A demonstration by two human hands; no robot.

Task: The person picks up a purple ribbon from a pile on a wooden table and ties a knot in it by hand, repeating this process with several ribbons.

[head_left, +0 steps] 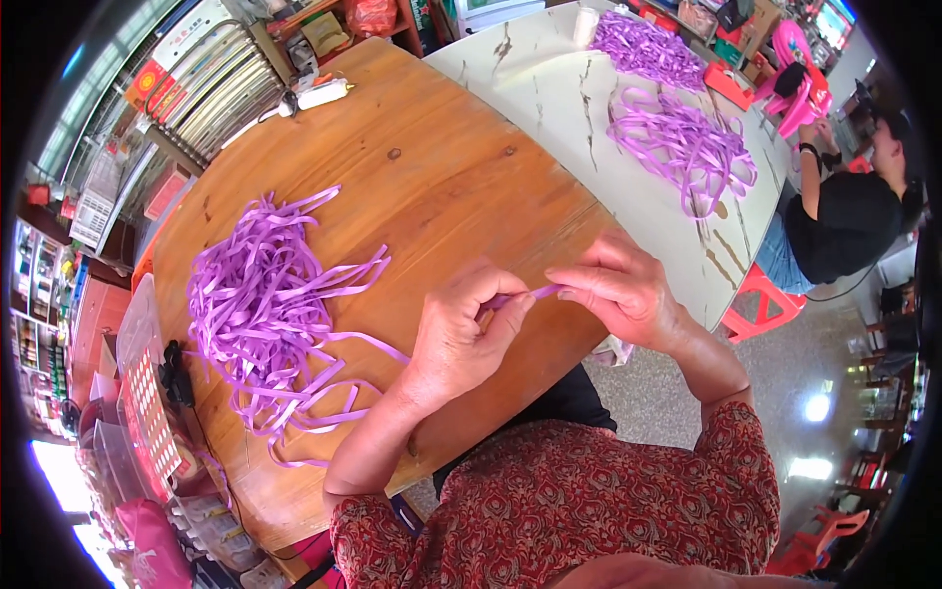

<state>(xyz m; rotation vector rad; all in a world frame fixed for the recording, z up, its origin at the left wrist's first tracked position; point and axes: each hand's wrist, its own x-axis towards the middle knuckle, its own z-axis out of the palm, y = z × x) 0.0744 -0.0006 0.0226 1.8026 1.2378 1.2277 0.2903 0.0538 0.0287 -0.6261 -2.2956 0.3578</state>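
Observation:
Both of my hands are raised over the right edge of the wooden table, close together. Between their fingertips runs a short stretch of purple ribbon (545, 291). My left hand (463, 334) is closed, pinching the ribbon with thumb and forefinger. My right hand (624, 293) is closed as well, its thumb and fingertips gripping the other side of the same piece. To the left of my hands, a tangled pile of purple ribbons (263, 294) lies on the table, with a few loose strands reaching toward my left forearm.
The wooden table (412, 128) adjoins a white marbled table (535, 74), which holds more purple ribbons (682, 147) and a white spool (586, 27). A white glue gun (322, 93) lies at the far edge. At right, a person in black (844, 221) sits near a red stool (765, 304).

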